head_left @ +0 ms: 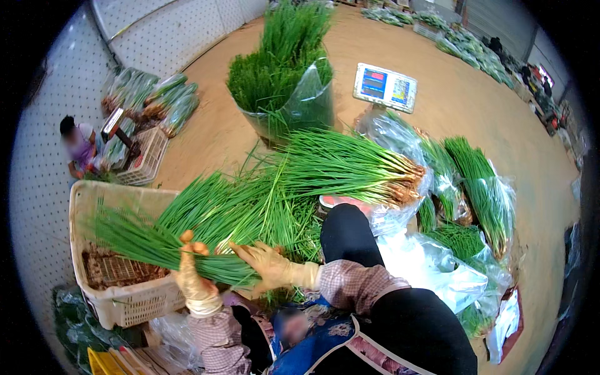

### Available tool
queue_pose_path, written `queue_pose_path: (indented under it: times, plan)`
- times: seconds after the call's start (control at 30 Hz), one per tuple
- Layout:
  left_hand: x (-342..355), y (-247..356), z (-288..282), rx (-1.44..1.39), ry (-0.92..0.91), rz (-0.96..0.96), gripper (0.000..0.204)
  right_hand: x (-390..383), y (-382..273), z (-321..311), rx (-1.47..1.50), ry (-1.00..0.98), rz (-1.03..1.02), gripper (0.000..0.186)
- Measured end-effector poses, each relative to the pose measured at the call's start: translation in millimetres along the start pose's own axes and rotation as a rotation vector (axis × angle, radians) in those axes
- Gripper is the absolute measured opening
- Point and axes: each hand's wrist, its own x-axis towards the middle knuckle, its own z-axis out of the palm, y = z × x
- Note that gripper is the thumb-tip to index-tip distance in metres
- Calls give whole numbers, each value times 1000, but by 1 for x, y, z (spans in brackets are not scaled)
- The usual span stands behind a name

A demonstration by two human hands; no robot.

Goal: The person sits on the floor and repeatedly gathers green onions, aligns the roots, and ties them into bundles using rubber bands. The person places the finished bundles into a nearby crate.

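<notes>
Scallion bunch (147, 240) over crate (134, 311), left fingers (187, 237) round it, right fingers (253, 254) spread, stalks (215, 203) behind

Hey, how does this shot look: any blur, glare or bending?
In the head view, the held green onion bundle smears at its left tips, probably from motion; in that view, the white plastic bag is glaringly bright; also in the head view, the dotted wall looks warped near the rim, and the corners fall to black.

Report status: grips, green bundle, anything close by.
Left grip around green bundle. Right grip at its right end. Bundle's left tips over pale crate. Piled greens just beyond.
</notes>
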Motion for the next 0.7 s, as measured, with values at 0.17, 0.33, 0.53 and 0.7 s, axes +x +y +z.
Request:
queue_pose_path:
  times: [0.17,0.33,0.53,0.7]
  plan:
    - [38,15,31,-182,-273,62,37,30,41,-65,48,154,104,99]
    - [52,-8,40,-37,-245,-147,43,7,147,-168,-393,371,243,74]
    - [27,-64,-38,106,-109,-554,39,-91,243,-274,-623,107,735,95]
    - [-8,-87,-89,230,-172,-733,38,-190,307,-233,-770,-228,1170,108]
